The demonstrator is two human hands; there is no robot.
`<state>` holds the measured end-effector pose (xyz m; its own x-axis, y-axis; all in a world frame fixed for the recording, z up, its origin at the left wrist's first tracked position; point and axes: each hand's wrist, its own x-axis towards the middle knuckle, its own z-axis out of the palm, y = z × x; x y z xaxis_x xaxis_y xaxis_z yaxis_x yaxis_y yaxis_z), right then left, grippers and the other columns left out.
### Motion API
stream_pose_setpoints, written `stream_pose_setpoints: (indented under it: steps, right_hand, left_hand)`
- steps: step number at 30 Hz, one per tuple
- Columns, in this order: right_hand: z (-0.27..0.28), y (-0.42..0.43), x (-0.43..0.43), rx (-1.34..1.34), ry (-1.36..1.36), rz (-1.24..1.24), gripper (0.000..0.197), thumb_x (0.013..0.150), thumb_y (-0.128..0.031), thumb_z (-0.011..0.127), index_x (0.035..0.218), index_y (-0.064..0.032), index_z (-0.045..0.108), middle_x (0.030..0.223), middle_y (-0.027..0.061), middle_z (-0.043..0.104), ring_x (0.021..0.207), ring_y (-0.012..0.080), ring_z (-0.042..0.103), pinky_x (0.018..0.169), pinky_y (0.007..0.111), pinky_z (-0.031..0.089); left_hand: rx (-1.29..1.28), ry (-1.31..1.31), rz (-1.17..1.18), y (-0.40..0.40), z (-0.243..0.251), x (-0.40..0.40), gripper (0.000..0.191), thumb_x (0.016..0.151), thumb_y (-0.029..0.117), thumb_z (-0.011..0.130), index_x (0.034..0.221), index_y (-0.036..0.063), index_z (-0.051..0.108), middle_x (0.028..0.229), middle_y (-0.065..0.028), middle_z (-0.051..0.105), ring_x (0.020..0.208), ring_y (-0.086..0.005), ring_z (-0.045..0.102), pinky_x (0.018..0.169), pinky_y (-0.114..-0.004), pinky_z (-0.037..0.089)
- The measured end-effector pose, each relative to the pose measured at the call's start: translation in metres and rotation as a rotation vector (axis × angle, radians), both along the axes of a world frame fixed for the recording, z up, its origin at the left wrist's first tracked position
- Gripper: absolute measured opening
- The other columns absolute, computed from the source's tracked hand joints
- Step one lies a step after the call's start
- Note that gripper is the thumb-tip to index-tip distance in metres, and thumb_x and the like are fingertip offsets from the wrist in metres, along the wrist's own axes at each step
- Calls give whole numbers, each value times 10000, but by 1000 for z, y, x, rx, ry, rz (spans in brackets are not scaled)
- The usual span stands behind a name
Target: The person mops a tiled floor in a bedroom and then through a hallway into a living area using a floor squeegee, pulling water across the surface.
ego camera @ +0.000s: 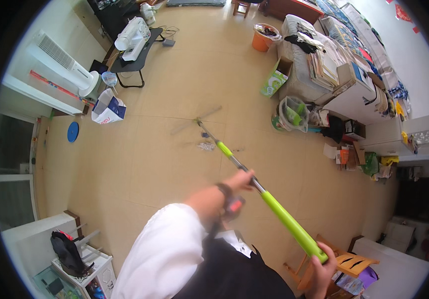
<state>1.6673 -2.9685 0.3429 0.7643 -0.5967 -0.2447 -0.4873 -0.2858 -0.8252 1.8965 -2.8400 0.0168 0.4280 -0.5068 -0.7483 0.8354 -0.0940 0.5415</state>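
Observation:
A long-handled floor sweeper or mop with a green and metal handle [289, 224] runs diagonally across the view. My left hand [241, 181], with a dark band on its wrist, grips the metal shaft midway. My right hand [323, 262] closes around the green grip's end at the lower right. The tool's wide, thin head [197, 120] is blurred on the tan floor, so its exact kind cannot be told. Close below the head lie a small dark blue scrap [205, 135] and a crumpled whitish wrapper [206, 146]. Dark specks [238, 150] are to their right.
Left: a white sewing machine [134, 39] on a black folding table [128, 66], a tower fan [64, 61], a paper bag [109, 108], a blue disc [73, 132]. Right: an orange bucket [261, 43], a green carton [275, 80], a lined bin [293, 114], a wooden chair [352, 263].

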Motion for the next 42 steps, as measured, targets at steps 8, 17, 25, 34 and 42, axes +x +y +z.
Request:
stream_pose_setpoints:
  steps: [8, 17, 25, 34, 42]
  right_hand:
    - [87, -8, -84, -234, -95, -479, 369, 702, -285, 536, 905, 22, 507, 813, 104, 505, 686, 175, 468, 597, 269, 387]
    - [79, -48, -66, -513, -234, -331, 466, 713, -405, 482, 894, 24, 492, 730, 78, 479, 563, 145, 402, 465, 229, 319]
    - [26, 12, 64, -88, -215, 226, 306, 611, -198, 525, 833, 4, 464, 796, 49, 430, 715, 119, 413, 652, 215, 344]
    - [-36, 109, 144, 142, -55, 894, 298, 602, -91, 618, 866, -9, 507, 660, 49, 508, 525, 106, 439, 481, 211, 371]
    - [-53, 20, 78, 64, -118, 757, 252, 604, -43, 589, 843, -10, 514, 612, 34, 490, 502, 69, 433, 440, 183, 351]
  left_hand:
    - [-95, 177, -43, -96, 109, -104, 270, 757, 261, 501, 787, 13, 398, 652, -83, 523, 468, -176, 531, 411, -279, 474]
    - [-234, 362, 232, -30, 128, -84, 223, 768, 239, 500, 801, 48, 391, 713, -71, 516, 615, -172, 538, 585, -333, 481]
    - [-218, 483, 790, 127, 53, -66, 182, 763, 221, 456, 722, 45, 432, 672, -89, 514, 574, -202, 518, 532, -333, 470]
    - [66, 347, 1215, 272, 7, -97, 118, 768, 135, 359, 737, 32, 406, 634, -80, 454, 555, -198, 464, 521, -339, 435]
    - [156, 313, 1118, 160, 19, -102, 144, 760, 134, 346, 709, 19, 417, 566, -86, 456, 445, -150, 437, 378, -225, 375]
